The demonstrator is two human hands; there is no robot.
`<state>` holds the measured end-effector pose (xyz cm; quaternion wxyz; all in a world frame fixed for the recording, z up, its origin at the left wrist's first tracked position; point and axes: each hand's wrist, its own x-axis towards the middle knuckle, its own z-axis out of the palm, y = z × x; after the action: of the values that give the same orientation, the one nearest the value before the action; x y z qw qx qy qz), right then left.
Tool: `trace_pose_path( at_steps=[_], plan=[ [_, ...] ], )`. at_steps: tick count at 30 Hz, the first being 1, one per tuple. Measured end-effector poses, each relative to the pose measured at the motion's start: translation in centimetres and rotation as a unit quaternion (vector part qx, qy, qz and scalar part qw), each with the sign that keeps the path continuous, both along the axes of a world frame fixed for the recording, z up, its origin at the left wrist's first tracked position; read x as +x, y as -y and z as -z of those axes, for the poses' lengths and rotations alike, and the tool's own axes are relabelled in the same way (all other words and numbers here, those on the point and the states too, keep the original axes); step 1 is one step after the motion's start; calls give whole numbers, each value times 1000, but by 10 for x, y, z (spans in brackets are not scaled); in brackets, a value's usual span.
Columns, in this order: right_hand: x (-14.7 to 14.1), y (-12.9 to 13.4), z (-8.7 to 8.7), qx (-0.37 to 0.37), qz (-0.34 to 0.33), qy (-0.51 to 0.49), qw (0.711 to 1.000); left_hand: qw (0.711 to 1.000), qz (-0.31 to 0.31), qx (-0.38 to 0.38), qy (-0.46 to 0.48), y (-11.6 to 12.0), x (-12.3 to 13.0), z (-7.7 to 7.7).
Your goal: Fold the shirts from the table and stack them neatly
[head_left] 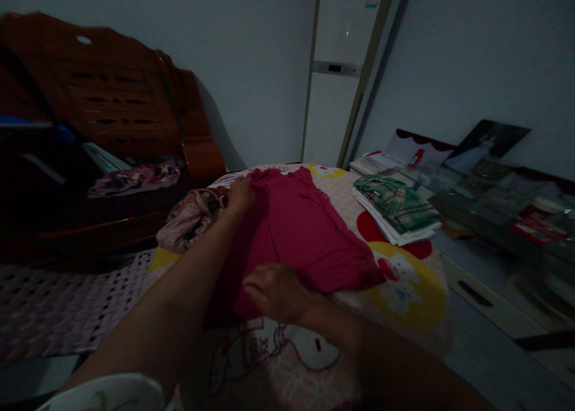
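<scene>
A dark pink shirt [305, 225] lies spread on a cloth-covered table [332, 363], with a long crease running down its left half. At its upper left edge, my left hand [241, 195] is closed on the fabric. My right hand [276, 291] rests over the lower part, its fingers curled in; what they hold, if anything, is hidden beneath them. Beside my left forearm sits a crumpled patterned garment [184, 222]. Folded clothes, a green plaid shirt [395, 201] on top of white cloth [390, 237], are stacked at the table's right.
On the left stand a carved wooden bench [121, 99] and a woven pink-and-white seat [76, 303]. To the right is a glass-topped cabinet [489, 201] holding papers, a photo [487, 144] and small items. A tall white air conditioner [332, 111] stands in the back corner.
</scene>
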<state>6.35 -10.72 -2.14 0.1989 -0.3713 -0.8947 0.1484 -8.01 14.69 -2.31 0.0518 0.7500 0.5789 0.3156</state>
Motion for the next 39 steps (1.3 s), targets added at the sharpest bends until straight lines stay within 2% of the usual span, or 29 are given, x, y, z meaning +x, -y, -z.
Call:
trace_pose_path(
  at_steps=[2,5,8,10,11,14,16,18,20,24,26,28,30,32,35,37,39],
  plan=[
    [29,-7,-2,10,86,-35,996,1000,17,10,-8,14,17,-10],
    [85,-16,-7,41,206,-88,974,998,64,-5,0,43,48,-22],
    [144,-20,-11,61,351,-105,929,985,167,-33,12,82,79,-26],
    [176,-19,-11,77,425,-99,897,969,240,-58,23,112,99,-25],
    [189,-17,-10,74,442,-91,889,957,279,-75,27,127,107,-23],
    [211,-9,-2,39,465,-56,883,898,419,-135,26,167,126,-14],
    [217,-5,7,20,465,-52,884,866,474,-158,14,186,132,-7],
    [220,-4,16,3,453,-94,887,853,496,-165,0,198,135,0],
    [224,-4,22,-35,440,-173,880,854,495,-159,-25,204,135,5],
    [231,-1,25,-111,460,-307,826,863,486,-124,-69,207,134,9],
    [231,1,24,-89,461,-312,826,862,490,-114,-67,208,132,9],
    [230,3,24,-50,455,-272,846,858,495,-128,-57,207,131,8],
    [229,3,25,-33,454,-236,859,851,498,-162,-33,205,130,8],
    [229,3,27,-56,452,-254,853,838,502,-211,20,201,129,11],
    [231,1,31,-111,445,-348,818,798,500,-313,126,192,128,17],
    [233,0,34,-122,448,-396,792,761,482,-394,183,187,127,22],
    [235,-1,37,-120,452,-414,780,738,455,-445,222,184,127,25]
  ],
)
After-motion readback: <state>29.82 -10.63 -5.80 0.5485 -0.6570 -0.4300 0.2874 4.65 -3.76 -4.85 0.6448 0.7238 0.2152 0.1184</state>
